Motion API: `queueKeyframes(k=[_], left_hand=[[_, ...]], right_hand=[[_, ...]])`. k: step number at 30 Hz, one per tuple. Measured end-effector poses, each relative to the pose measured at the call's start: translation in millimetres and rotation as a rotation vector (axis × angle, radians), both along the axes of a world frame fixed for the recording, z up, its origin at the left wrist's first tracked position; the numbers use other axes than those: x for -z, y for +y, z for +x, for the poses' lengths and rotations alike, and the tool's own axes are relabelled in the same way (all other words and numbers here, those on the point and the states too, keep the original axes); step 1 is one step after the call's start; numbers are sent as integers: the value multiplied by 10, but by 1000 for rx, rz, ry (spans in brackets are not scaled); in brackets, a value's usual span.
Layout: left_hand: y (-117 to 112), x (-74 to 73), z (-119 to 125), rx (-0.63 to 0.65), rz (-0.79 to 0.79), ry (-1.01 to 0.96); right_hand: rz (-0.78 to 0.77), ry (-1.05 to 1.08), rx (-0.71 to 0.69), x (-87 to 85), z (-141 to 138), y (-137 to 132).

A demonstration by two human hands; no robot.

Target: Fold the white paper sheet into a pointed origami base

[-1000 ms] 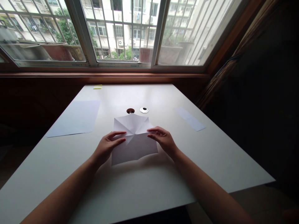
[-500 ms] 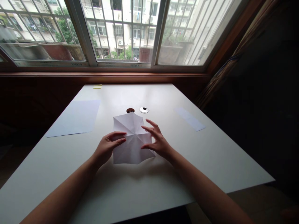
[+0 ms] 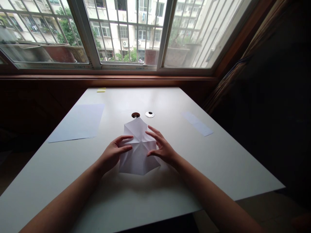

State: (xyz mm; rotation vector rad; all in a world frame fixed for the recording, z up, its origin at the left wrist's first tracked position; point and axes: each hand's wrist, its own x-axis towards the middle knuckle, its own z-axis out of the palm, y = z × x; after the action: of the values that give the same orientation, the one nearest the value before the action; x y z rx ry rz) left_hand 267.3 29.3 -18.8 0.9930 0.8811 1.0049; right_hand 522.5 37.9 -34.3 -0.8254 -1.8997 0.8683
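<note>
A creased white paper square lies on the white table, its folds meeting at the middle and its sides drawn inward. My left hand pinches the paper's left side between thumb and fingers. My right hand is on the paper's right side, fingers spread over the upper part and thumb at the crease.
A flat white sheet lies at the left of the table. A narrow paper strip lies at the right. A cable hole and its white cap sit just beyond the paper. A small yellow note is at the far edge by the window.
The paper has gone from a wide, nearly flat square to a narrower shape as both hands pushed its sides together. My right hand moved inward and onto the paper.
</note>
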Motion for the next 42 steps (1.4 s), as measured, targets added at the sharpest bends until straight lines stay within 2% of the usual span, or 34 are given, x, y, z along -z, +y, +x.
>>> queueKeyframes(k=[4, 8, 11, 13, 18, 21, 26, 31, 37, 42], left_hand=[[8, 11, -12, -5, -36, -40], [-7, -19, 3, 13, -41, -45], [-31, -35, 39, 9, 24, -23], [-39, -15, 54, -17, 100, 49], [-21, 98, 12, -118, 288, 394], [-8, 116, -21, -119, 359, 488], [3, 54, -24, -18, 418, 480], [9, 1, -1, 119, 451, 363], [25, 15, 1, 129, 464, 335], [23, 8, 4, 69, 481, 380]], right_hand=[[-62, 67, -29, 11, -8, -7], [-12, 47, -15, -17, -24, -33], [32, 29, 7, -37, -30, -39], [56, 19, 17, -41, -29, -32], [85, -2, 45, -35, -18, -12], [96, -26, 54, -45, -21, -14], [126, -65, 69, -92, -51, -28], [165, -93, 51, -109, -80, -32], [198, -136, 64, -81, -115, -40], [248, -212, 89, -82, -146, -60]])
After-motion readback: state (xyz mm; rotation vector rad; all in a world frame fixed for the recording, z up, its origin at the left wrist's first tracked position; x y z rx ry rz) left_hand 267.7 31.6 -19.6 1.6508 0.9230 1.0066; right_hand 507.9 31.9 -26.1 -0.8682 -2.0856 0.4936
